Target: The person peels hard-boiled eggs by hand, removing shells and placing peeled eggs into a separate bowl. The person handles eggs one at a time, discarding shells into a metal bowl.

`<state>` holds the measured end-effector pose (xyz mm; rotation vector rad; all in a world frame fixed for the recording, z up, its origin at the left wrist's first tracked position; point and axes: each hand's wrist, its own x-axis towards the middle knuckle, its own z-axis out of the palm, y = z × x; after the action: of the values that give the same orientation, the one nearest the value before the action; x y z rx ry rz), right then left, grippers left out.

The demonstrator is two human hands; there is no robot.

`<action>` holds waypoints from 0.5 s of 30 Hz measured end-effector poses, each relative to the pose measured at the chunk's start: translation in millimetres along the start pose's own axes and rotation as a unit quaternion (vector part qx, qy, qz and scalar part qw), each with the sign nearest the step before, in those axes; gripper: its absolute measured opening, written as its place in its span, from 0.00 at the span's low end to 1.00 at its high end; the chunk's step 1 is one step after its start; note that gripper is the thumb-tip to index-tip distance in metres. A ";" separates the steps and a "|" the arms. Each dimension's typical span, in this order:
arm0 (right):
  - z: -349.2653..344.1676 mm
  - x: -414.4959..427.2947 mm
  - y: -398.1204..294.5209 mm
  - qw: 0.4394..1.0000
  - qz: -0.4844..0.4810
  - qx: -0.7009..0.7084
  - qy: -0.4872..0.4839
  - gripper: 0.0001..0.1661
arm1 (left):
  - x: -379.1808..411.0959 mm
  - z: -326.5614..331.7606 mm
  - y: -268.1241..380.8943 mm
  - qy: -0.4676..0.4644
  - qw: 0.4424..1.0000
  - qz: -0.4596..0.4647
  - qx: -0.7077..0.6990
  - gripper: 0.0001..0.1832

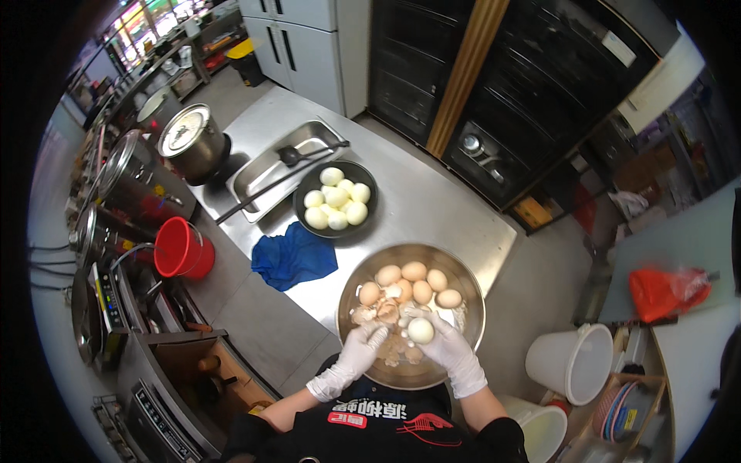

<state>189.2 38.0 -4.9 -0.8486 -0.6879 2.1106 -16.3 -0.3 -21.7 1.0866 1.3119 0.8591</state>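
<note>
Both my hands wear whitish disposable gloves over a wide steel basin [476, 324]. In my right hand [446, 341] is a peeled boiled egg [421, 331], held by the fingers. My left hand [366, 346] is just left of it, fingertips bent together; whether a bit of shell is between them I cannot tell. Several brown unpeeled eggs [414, 271] lie in the far half of the basin, with broken eggshells [386, 311] near my fingers and lower down. Beyond the basin, a dark round bowl [370, 217] holds several peeled eggs [337, 197].
On the steel table [405, 191] lie a blue cloth [295, 257] and a rectangular steel pan [260, 168] with a black ladle [289, 155] and a long dark rod across it. A red bucket [184, 249] and lidded steel pots [188, 136] stand left. White buckets [570, 363] stand right.
</note>
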 end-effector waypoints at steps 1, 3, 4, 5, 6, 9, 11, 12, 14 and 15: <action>-4.0 3.1 4.3 0.994 0.033 0.099 0.019 0.26 | 1.3 -0.9 -1.5 -0.002 0.999 0.032 0.027 0.15; -1.7 20.1 1.1 0.979 0.069 0.187 0.037 0.25 | -0.6 -2.2 0.8 -0.016 0.998 0.027 0.055 0.15; 8.5 26.3 -7.3 0.981 0.074 0.177 0.036 0.25 | -2.4 -2.1 -3.3 -0.017 0.998 0.022 0.056 0.15; 21.0 32.9 -17.3 0.982 0.079 0.168 0.034 0.25 | -3.4 -2.5 -8.5 -0.017 0.998 0.017 0.056 0.15; 35.0 46.0 -26.0 0.989 0.065 0.127 0.033 0.25 | -3.9 -1.3 -13.3 -0.016 0.998 0.035 0.059 0.16; 51.3 95.4 -38.8 1.000 0.021 -0.021 0.004 0.26 | -6.5 -1.5 -7.5 -0.042 0.997 0.004 0.067 0.16; 50.9 147.5 -40.8 0.994 -0.015 -0.110 0.005 0.24 | -5.3 0.7 -11.3 -0.053 0.996 0.015 0.077 0.15; 56.4 170.7 -45.2 0.979 -0.045 -0.194 0.033 0.24 | -5.8 1.0 -16.0 -0.050 0.996 0.021 0.077 0.15; 67.8 215.6 -55.9 0.936 -0.113 -0.323 0.084 0.25 | -4.8 1.1 -17.8 -0.058 0.995 0.023 0.079 0.15; 70.4 236.5 -60.2 0.913 -0.149 -0.365 0.109 0.25 | -4.6 1.0 -18.1 -0.061 0.994 0.025 0.087 0.15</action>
<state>44.3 246.6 -0.3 -1.2505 -1.4214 1.4418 -17.5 -10.2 -37.5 1.2921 1.2798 0.7137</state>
